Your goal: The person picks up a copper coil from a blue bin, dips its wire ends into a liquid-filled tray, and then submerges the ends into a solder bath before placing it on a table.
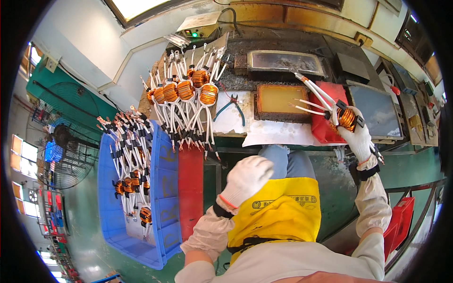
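Observation:
My right hand (356,137), in a white glove, is closed around a copper-wound toroidal coil (347,118) with black sleeving. Its white leads (318,92) stretch up and left; one pair's tips reach the near right edge of a metal-rimmed solder pot (283,61). Another pair points toward the tray of yellowish liquid (281,100). My left hand (247,178), also gloved, hovers above my lap with its fingers curled and slightly blurred; nothing shows in it. Pliers (231,107) with dark handles lie on white paper beyond it.
Several similar coils (185,89) are heaped at the bench's left. More fill a blue crate (165,212) below. A red bin (325,129) stands beneath the held coil, beside a grey-topped panel (376,109). At the back left sits a control box (200,26) with a green light.

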